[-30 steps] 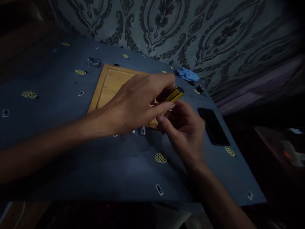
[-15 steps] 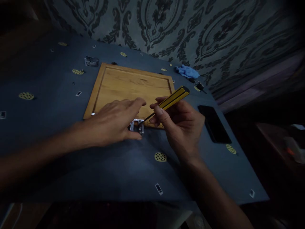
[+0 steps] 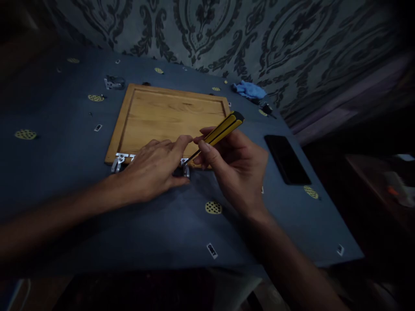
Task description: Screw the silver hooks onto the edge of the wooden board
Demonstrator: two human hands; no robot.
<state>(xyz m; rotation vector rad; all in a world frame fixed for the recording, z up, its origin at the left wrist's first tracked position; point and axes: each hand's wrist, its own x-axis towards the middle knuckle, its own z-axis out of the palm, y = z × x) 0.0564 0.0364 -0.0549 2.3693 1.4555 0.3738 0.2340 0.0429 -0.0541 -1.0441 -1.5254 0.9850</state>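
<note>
My right hand [image 3: 241,166] grips a yellow-and-black screwdriver [image 3: 222,129] between thumb and fingers, its shaft slanting down to the left. The tip meets a small silver metal fitting [image 3: 185,168] at the near edge of a framed wooden board [image 3: 175,114]. Across that same edge lies my left hand [image 3: 154,168], fingers stretched over the wood, thumb apart and below the edge beside the fitting. Part of the fitting is hidden by this hand. Another metal fitting [image 3: 119,163] sits at the board's near left corner.
A loose metal fitting [image 3: 114,82] lies beyond the board's far left corner, and a small screw [image 3: 90,114] lies left of the board. To the right is a black phone [image 3: 287,160]. A blue cloth [image 3: 249,90] lies near the patterned wall [image 3: 207,30].
The whole view has shifted slightly, so the board and hands appear farther left. The near left corner fitting now shows more fully. The screwdriver stays at the same fitting.
</note>
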